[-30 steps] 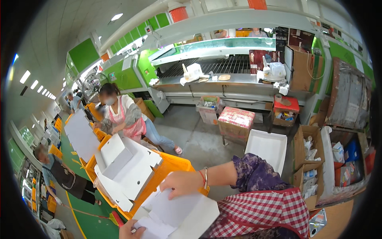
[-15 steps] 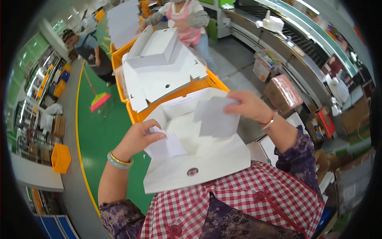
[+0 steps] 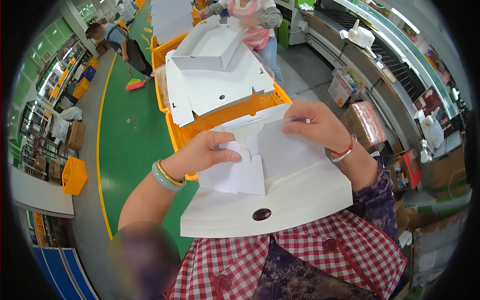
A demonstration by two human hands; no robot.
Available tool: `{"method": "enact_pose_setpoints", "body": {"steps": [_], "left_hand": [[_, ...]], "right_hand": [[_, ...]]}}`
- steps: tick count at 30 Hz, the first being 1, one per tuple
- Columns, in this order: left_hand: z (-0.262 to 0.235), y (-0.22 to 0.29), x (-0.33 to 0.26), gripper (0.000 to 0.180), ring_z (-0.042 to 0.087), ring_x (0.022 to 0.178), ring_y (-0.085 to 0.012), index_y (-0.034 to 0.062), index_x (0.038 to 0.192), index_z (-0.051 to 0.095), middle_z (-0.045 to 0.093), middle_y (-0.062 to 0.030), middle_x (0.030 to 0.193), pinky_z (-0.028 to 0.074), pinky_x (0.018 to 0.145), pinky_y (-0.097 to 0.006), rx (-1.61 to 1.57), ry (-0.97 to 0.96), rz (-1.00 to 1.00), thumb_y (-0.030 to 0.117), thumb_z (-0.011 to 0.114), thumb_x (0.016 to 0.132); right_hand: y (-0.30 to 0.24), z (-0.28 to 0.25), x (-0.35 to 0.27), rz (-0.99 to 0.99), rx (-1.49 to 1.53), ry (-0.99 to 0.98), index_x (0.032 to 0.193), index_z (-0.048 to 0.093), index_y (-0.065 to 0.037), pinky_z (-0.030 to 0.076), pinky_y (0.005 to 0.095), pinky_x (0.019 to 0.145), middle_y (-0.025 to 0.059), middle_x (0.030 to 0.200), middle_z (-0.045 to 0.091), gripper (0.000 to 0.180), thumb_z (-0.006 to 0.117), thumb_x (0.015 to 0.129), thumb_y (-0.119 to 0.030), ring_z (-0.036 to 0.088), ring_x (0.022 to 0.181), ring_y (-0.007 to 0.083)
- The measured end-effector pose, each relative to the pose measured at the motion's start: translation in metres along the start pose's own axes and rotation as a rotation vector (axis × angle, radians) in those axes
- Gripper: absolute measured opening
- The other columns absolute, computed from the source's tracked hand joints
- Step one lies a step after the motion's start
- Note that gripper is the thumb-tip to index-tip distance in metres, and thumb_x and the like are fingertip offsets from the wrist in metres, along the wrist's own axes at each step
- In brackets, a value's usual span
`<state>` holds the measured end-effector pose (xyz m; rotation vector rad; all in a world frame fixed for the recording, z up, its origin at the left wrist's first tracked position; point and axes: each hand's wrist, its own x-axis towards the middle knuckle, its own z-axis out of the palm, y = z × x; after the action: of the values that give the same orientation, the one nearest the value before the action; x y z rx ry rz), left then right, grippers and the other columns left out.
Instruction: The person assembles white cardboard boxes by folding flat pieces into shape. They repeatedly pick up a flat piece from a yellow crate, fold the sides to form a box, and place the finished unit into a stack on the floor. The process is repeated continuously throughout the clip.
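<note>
A white cardboard box (image 3: pixel 300 202), partly folded, lies across my lap against a red checked apron (image 3: pixel 240 255). There is an oval hole in its near flap. My left hand (image 3: pixel 202 152) pinches a notched white card piece (image 3: pixel 225 175) between thumb and fingers, above the box's left side. In my right hand (image 3: pixel 320 125) is a larger white card sheet (image 3: pixel 290 150), gripped by its upper edge. The two cards meet or overlap near the middle; whether they are hooked together I cannot tell. They hide most of the box's inside.
Beyond the box stands an orange crate (image 3: pixel 202 125) bearing flat white blanks (image 3: pixel 215 92) and a folded white tray (image 3: pixel 200 62). A co-worker in a pink apron (image 3: pixel 256 37) handles that tray. At left another person holds a pink broom (image 3: pixel 134 84). A wrapped carton (image 3: pixel 367 125) sits at right.
Both cards have come together over the box; they were apart before. My right hand's card now faces me more fully. The co-worker's tray has turned, and the broom is farther off.
</note>
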<state>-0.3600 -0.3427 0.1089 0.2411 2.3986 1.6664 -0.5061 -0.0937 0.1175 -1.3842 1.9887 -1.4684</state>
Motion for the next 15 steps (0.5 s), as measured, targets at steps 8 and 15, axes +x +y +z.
{"method": "enact_pose_setpoints", "body": {"steps": [8, 15], "left_hand": [[0.003, -0.001, 0.003, 0.026, 0.039, 0.063, -0.0083, 0.0035, 0.104, 0.062, 0.042, 0.0033, 0.065, 0.038, 0.058, -0.026, 0.045, -0.044, -0.073, 0.024, 0.064, 0.088], [0.006, -0.002, 0.007, 0.024, 0.05, 0.082, -0.0096, 0.0012, 0.103, 0.061, 0.06, -0.0021, 0.086, 0.044, 0.077, -0.026, -0.088, -0.131, -0.07, 0.018, 0.064, 0.087]], "right_hand": [[-0.008, -0.025, 0.012, 0.021, 0.008, 0.038, 0.083, 0.064, -0.001, 0.043, 0.0277, 0.071, 0.0039, 0.078, 0.061, 0.016, 0.071, 0.078, -0.014, 0.055, 0.078, 0.0116], [-0.015, -0.013, 0.016, -0.015, -0.08, -0.035, 0.081, 0.065, -0.004, 0.042, 0.0289, 0.069, 0.0036, 0.076, 0.061, 0.013, 0.071, 0.078, -0.015, 0.055, 0.074, 0.0141]]}}
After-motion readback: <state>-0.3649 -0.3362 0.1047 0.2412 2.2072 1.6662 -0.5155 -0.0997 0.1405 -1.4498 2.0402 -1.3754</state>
